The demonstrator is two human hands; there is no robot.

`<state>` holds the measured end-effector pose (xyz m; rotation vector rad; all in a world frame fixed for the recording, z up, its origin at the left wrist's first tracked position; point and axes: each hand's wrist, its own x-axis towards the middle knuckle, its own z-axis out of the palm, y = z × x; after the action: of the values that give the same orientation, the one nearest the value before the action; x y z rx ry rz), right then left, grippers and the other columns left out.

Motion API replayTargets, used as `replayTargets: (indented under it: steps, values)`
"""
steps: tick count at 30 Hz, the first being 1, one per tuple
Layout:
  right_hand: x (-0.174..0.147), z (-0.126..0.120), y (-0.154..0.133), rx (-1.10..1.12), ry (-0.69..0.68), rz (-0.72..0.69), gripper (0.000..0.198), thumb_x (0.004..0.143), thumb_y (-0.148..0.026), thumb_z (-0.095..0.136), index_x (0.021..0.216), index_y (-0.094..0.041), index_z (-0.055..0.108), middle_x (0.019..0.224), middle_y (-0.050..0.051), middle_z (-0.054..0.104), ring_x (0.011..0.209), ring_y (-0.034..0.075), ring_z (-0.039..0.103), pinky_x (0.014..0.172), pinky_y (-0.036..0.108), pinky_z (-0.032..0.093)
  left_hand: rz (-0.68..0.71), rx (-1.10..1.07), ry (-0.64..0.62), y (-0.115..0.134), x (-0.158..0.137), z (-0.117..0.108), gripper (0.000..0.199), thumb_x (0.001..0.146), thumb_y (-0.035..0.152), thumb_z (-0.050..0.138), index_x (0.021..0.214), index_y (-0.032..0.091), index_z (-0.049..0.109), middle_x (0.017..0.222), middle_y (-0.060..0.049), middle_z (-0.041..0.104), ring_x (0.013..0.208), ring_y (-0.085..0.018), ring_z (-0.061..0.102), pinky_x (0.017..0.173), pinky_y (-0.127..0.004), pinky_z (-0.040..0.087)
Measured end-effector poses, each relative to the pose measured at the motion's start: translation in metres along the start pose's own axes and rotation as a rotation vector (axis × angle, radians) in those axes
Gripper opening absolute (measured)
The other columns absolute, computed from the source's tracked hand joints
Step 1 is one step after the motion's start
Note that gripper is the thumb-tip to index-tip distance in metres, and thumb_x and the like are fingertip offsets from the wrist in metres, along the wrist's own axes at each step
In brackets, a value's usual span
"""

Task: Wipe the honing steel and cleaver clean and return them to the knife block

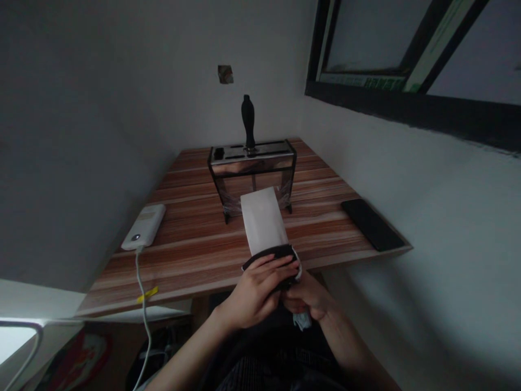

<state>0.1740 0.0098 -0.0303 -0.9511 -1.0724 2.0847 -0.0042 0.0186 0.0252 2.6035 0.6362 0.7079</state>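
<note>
A pale, flat, blade-like piece (pixel 264 221) points up and away from me, just over the table edge. Its near end goes into or under a dark piece with white edging (pixel 272 252); I cannot make out its kind. My left hand (pixel 260 285) lies across this dark piece, fingers together and pressed on it. Just below and to the right, my right hand (pixel 307 296) is closed, its grip partly hidden behind the left. A crumpled light grey-blue cloth (pixel 302 320) hangs out under the right hand.
On the wood-grain table (pixel 191 239) stands a metal-topped, see-through-sided holder (pixel 252 163) with a black handle (pixel 248 122) upright in it. A white power bank (pixel 144 227) with a cable (pixel 141 279) lies left, a black phone (pixel 372 224) right. Walls border the table.
</note>
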Motion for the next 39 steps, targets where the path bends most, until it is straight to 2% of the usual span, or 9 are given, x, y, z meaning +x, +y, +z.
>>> replayTargets:
  steps: [1,3,5,8,13,19,31,35,39]
  values:
    - [0.000,0.000,0.001,-0.002,0.001,0.000,0.028,0.089,-0.032,0.056,0.111,-0.014,0.056,0.106,0.007,0.061,0.086,0.018,0.062,0.072,0.035,0.054,0.000,-0.004,0.004,0.000,0.000,0.000,0.051,0.084,0.013,0.038,0.134,0.020,0.036,0.137,-0.008,0.052,0.134,-0.018,0.038,0.112,-0.040,0.025]
    - [0.002,0.000,0.002,-0.005,0.005,-0.004,0.025,0.085,-0.034,0.061,0.098,-0.012,0.059,0.085,0.003,0.064,0.066,0.013,0.061,0.058,0.028,0.052,0.003,-0.011,0.006,0.000,-0.001,0.000,0.050,0.084,0.012,0.039,0.133,0.020,0.036,0.137,-0.008,0.052,0.134,-0.018,0.037,0.112,-0.040,0.025]
    - [0.002,0.001,0.001,-0.004,0.012,-0.014,0.026,0.075,-0.035,0.070,0.076,-0.014,0.056,0.052,-0.005,0.052,0.039,0.007,0.045,0.037,0.020,0.037,0.005,-0.016,-0.007,-0.001,0.000,0.000,0.051,0.083,0.011,0.039,0.133,0.020,0.036,0.138,-0.008,0.051,0.135,-0.018,0.036,0.113,-0.040,0.023]
    - [0.001,0.006,-0.006,0.000,0.015,-0.029,0.032,0.065,-0.034,0.076,0.065,-0.018,0.048,0.037,-0.012,0.035,0.029,0.004,0.028,0.030,0.018,0.021,0.011,-0.016,-0.019,-0.001,0.001,-0.003,0.051,0.084,0.011,0.039,0.133,0.020,0.036,0.139,-0.008,0.050,0.135,-0.018,0.035,0.113,-0.040,0.022]
    - [-0.003,0.018,-0.017,0.018,-0.019,-0.028,0.036,0.058,-0.033,0.078,0.066,-0.018,0.047,0.039,-0.012,0.037,0.030,0.001,0.024,0.029,0.016,0.018,-0.017,0.034,0.042,-0.007,0.005,-0.014,0.050,0.085,0.010,0.038,0.134,0.020,0.037,0.138,-0.008,0.051,0.134,-0.017,0.037,0.112,-0.039,0.024]
    - [-0.006,0.022,-0.010,0.226,-0.157,-0.001,0.039,0.059,-0.024,0.079,0.067,-0.020,0.040,0.048,-0.013,0.038,0.032,-0.002,0.021,0.031,0.014,0.015,-0.084,0.079,0.174,-0.028,0.012,-0.034,0.051,0.086,0.009,0.037,0.135,0.021,0.038,0.139,-0.008,0.049,0.135,-0.019,0.036,0.112,-0.044,0.025]
    - [-0.005,0.023,-0.004,0.286,-0.205,0.024,0.038,0.059,-0.016,0.077,0.064,-0.019,0.040,0.047,-0.013,0.039,0.030,-0.002,0.023,0.030,0.013,0.017,-0.165,0.189,0.405,-0.064,0.034,-0.063,0.044,0.089,0.014,0.036,0.132,0.021,0.044,0.140,-0.006,0.048,0.132,-0.020,0.039,0.111,-0.043,0.028]
    - [-0.006,0.023,-0.002,0.284,-0.194,0.034,0.038,0.060,-0.016,0.077,0.063,-0.019,0.039,0.047,-0.013,0.039,0.030,-0.002,0.023,0.029,0.013,0.016,-0.176,0.191,0.430,-0.066,0.038,-0.064,0.044,0.089,0.014,0.036,0.132,0.020,0.043,0.140,-0.006,0.048,0.132,-0.019,0.040,0.111,-0.043,0.028]
    - [-0.006,0.022,-0.002,0.303,-0.190,0.032,0.039,0.059,-0.016,0.077,0.063,-0.019,0.038,0.049,-0.013,0.040,0.031,-0.002,0.022,0.030,0.013,0.016,-0.148,0.168,0.371,-0.058,0.037,-0.056,0.045,0.087,0.009,0.035,0.130,0.019,0.044,0.138,-0.007,0.050,0.135,-0.018,0.036,0.112,-0.043,0.024]
